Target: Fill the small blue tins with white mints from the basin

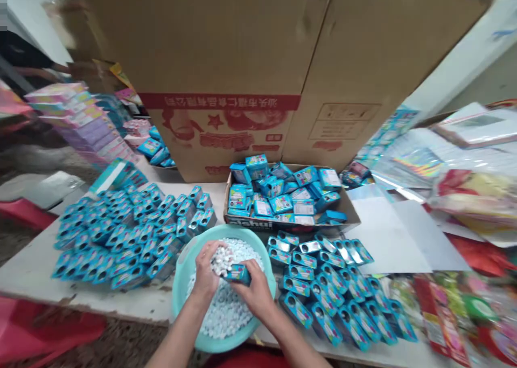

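Both my hands are over a turquoise plastic basin (pixel 180 303) that holds a mass of small white candies (pixel 224 311). My left hand (pixel 207 265) is curled round a handful of white candies (pixel 222 260), at the mouth of a small blue tin (pixel 237 272). That tin lies tilted in my right hand (pixel 255 287), gripped between thumb and fingers. Its opening faces my left hand and is partly hidden by the candies.
Rows of blue tins (pixel 121 238) with round openings stand to the left, and more tins (pixel 331 287) to the right. A low carton (pixel 351 209) full of blue tins sits behind the basin, before a tall cardboard box (pixel 242 50). White sheets (pixel 388 233) lie at the right.
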A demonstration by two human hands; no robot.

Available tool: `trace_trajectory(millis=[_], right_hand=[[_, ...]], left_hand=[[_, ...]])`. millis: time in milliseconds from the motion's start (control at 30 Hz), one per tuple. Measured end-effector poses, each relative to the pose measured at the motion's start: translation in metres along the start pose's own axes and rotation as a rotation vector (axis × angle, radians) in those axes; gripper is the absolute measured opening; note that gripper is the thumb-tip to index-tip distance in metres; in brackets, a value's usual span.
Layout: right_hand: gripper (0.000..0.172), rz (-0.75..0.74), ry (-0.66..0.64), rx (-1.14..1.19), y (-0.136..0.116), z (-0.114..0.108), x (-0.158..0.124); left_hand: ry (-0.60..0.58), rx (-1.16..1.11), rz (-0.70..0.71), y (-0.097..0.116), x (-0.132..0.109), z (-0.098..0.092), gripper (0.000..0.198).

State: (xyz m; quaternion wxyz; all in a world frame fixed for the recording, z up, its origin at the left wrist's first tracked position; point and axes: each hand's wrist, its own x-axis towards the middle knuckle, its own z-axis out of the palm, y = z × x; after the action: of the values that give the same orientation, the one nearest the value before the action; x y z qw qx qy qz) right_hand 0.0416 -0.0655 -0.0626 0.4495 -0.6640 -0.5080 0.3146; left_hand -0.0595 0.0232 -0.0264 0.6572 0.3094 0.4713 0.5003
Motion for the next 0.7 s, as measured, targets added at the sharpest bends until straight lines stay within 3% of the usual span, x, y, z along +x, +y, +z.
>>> trace_trajectory(millis=[200,333,500,700], right_hand=[[0.028,0.076,-0.024,-0.049,-0.012,-0.003,0.008],[0.031,0.057,-0.037,0.034,-0.011,-0.008,0.005],[0.030,0.074,-0.038,0.128,-0.003,-0.010,0.002],[0.030,0.046,-0.065,0.132,-0.001,-0.007,0.001]], left_hand=[[-0.018,-0.057,-0.112,0.009,0.001,0.010,0.031],[0.050,-0.033,-0.067,0.005,-0.002,0.014,0.032],[0.004,0.022,0.035,0.000,-0.004,0.014,0.023],[0.001,0.002,-0.013,0.004,-0.010,0.015,0.026]])
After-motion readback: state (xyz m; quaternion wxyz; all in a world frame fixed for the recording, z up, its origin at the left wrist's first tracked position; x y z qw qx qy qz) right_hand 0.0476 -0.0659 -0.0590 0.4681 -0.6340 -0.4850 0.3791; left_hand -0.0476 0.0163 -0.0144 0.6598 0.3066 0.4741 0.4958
